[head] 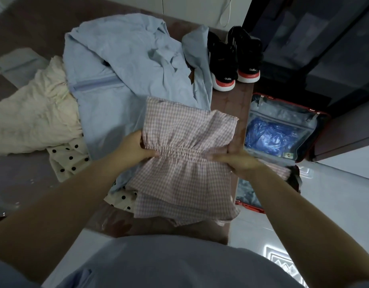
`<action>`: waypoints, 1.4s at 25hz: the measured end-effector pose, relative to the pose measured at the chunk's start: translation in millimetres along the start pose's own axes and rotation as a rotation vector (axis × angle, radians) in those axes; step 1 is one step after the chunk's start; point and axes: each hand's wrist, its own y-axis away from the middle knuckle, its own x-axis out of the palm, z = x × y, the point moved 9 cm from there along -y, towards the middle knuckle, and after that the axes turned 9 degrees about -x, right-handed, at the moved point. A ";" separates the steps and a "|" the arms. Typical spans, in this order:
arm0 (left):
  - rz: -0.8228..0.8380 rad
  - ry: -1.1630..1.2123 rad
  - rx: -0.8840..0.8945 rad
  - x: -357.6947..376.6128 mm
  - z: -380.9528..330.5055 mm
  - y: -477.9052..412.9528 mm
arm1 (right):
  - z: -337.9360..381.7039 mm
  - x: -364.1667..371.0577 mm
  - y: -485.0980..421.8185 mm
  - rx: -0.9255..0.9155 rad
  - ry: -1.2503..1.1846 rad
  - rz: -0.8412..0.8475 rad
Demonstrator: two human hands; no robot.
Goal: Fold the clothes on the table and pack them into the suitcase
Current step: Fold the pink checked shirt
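A pink gingham garment [185, 173] with an elastic waistband lies folded near the table's front right corner. My left hand [135, 147] grips its left side at the waistband. My right hand [239, 161] grips the right side of the same band. A light blue jacket [121, 65] is spread over the table behind it. A cream garment [34, 115] lies to the left, and a polka-dot piece [69, 159] shows beneath the pile. The open red-rimmed suitcase [318, 129] sits on the floor to the right, with a blue plastic bag [272, 136] in it.
A pair of black sneakers [233, 59] with red-and-white soles stands at the table's far right end. A dark cabinet [314, 38] rises behind the suitcase. White tiled floor [335, 204] lies to the right of the brown table [23, 179].
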 end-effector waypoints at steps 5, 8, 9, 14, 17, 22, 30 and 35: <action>0.060 0.064 -0.007 0.6 -1.7 -0.6 | 7.7 1.8 16.6 -0.099 0.204 -0.050; 0.101 0.197 -0.012 -6.1 -6.8 4.5 | 18.6 -5.8 34.0 -0.209 0.167 -0.109; 0.074 0.191 -0.004 -11.1 -9.7 8.4 | 12.9 -9.1 38.3 -0.202 0.105 -0.119; 0.243 -0.135 0.286 -5.5 -19.1 35.5 | 35.5 -5.0 76.1 -0.713 0.650 -0.107; 0.241 -0.492 0.360 -2.0 -2.8 43.1 | 39.9 18.0 99.8 -0.909 1.158 -0.082; -0.092 -0.731 0.597 21.2 -30.2 84.5 | 26.4 55.7 131.2 -0.947 1.348 0.154; -0.201 -1.057 0.586 68.0 42.0 81.6 | -3.1 41.1 122.3 -0.821 1.398 0.070; -0.246 -0.553 0.258 30.3 55.2 72.9 | 10.1 13.2 130.1 -0.554 0.801 -0.402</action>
